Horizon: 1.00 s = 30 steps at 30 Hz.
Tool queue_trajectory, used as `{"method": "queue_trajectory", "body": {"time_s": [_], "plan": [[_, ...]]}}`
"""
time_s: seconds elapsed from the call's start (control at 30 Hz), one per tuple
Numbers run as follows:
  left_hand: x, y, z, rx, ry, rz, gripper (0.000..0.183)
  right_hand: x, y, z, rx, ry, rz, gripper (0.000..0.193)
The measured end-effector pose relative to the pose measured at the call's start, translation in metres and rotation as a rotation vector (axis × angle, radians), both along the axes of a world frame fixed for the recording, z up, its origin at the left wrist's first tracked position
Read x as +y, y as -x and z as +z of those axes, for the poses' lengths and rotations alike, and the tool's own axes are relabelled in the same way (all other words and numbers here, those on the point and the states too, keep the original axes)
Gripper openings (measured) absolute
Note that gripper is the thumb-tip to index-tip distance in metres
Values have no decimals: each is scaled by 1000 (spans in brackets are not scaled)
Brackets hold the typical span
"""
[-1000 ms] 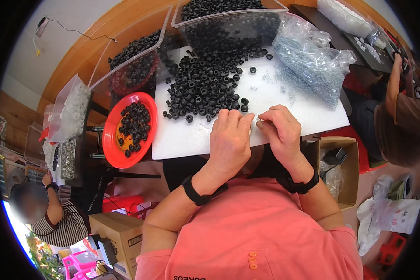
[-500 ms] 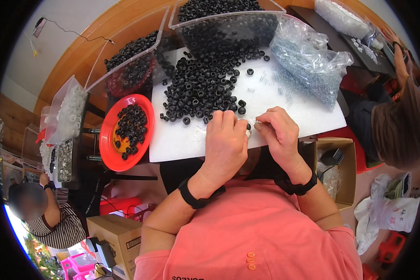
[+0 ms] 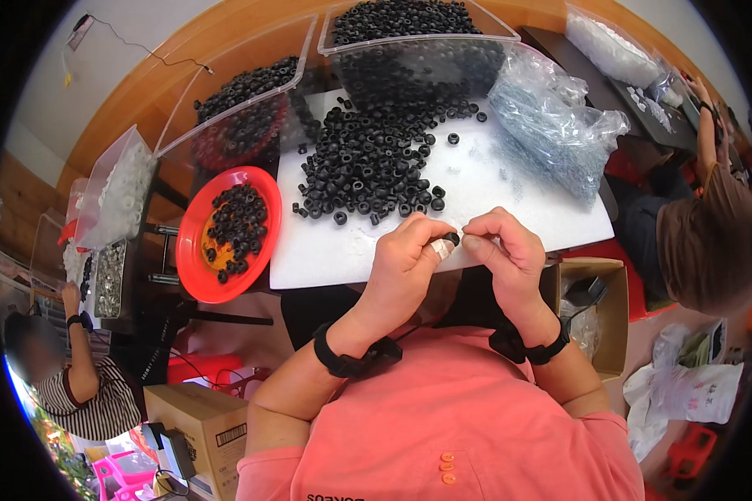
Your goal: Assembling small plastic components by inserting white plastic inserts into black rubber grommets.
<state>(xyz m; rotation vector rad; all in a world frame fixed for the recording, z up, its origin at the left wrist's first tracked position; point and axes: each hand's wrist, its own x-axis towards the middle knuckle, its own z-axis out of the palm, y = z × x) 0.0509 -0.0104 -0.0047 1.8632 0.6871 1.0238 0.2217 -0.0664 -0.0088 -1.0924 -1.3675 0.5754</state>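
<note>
Close together at the near edge of the white board (image 3: 309, 259), my two hands meet. My left hand (image 3: 405, 260) pinches a small round black plastic part (image 3: 451, 238) between thumb and fingers; a white wrap (image 3: 440, 248) shows on its thumb. Beside it, my right hand (image 3: 507, 259) has its thumb and forefinger pressed together at the part. Whatever lies in that pinch is too small to make out. Just beyond my hands spreads a heap of the same hollow black parts (image 3: 355, 163).
A red plate (image 3: 190, 280) of black parts sits at the left. Clear bins (image 3: 409, 63) of them stand behind. A clear bag (image 3: 551, 125) of tiny grey-blue pieces lies at the right. Co-workers work at the left (image 3: 92, 384) and right (image 3: 702, 242). Cardboard boxes (image 3: 188, 426) flank me.
My left hand has drawn back from the heap's near edge and turned, so the black part in its pinch shows. My right hand has come nearer to it. The view has shifted slightly.
</note>
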Motion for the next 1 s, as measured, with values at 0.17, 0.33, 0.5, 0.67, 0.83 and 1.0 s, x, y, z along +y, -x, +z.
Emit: {"method": "queue_trajectory", "body": {"time_s": [0.17, 0.33, 0.5, 0.67, 0.83, 1.0], "plan": [[-5, 6, 6, -45, 195, -70, 16, 1, 7, 9, 64, -16, 49, 2], [-8, 16, 9, -192, 530, -101, 14, 1, 15, 11, -157, -13, 34, 10], [-5, 32, 10, -340, 764, -121, 14, 1, 36, 2, -536, -404, -132, 29], [-11, 51, 12, -364, 755, -55, 14, 7, 44, 4, -450, -318, 41, 31], [1, 87, 2, -390, 682, 23, 18, 27, 48, 22, -460, -152, 153, 25], [0, 106, 0, -544, 682, 32, 17, 52, 48, 28, -713, -86, -91, 11]]}}
